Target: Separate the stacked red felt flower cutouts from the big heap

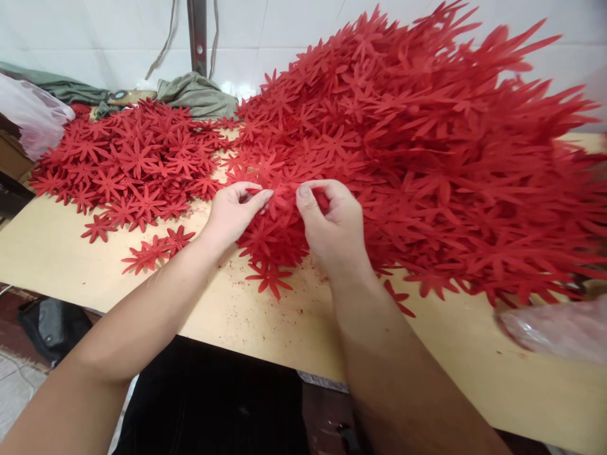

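Observation:
Both hands are over the front of a large heap of red flower-shaped cutouts (332, 145), the petals long and thin. My left hand (234, 208) is closed, thumb and forefinger pinching the edge of a red flower cutout (284, 193). Opposite it, my right hand (332, 218) has its thumb and bent fingers closed on the other side of that cutout. The held piece blends into the red pile behind, so its outline is hard to make out. Just below the hands, a single flower cutout (269, 278) lies on the table.
On the left of the wooden table (61, 234) sits a smaller pile of red flower cutouts (137, 155), with a few loose ones in front. Clear plastic bags (559, 328) lie at both sides. Grey-green cloth (196, 95) is bunched against the tiled wall.

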Tool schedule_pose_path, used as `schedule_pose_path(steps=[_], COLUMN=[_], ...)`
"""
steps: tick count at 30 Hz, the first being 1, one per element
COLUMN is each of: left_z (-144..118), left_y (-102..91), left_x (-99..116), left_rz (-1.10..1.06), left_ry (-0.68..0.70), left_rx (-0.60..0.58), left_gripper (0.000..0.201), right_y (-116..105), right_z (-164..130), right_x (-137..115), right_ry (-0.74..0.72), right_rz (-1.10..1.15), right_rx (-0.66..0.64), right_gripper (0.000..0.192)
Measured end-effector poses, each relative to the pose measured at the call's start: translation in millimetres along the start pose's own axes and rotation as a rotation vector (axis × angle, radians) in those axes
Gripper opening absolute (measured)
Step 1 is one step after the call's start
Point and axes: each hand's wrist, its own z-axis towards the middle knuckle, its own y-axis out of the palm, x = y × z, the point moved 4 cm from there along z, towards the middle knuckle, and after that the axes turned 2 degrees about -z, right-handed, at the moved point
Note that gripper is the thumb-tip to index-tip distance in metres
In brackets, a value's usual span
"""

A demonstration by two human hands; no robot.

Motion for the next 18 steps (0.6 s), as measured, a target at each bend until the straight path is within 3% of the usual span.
schedule_pose_path(steps=[4,11,18], left_z=[-2.6,-6.3,-8.1], left_y=[4.2,4.1,12.7], left_x=[0.9,1.1,3.1], left_rz=[0.018,0.031,-0.002], left_ry=[-0.055,-0.054,-0.025], left_rx=[-0.025,-0.046,-0.111], left_gripper=[0.026,0.042,0.037], right_y=[-2.6,12.8,7.5], right_z=[0.6,-2.9,-0.3], right_x=[-0.8,2.6,4.2], right_ry=[-0.008,0.174,0.256], right_rz=[-0.019,0.318,0.38], right_rx=[0.006,-0.194,-0.107], right_gripper=[0.025,0.019,0.011])
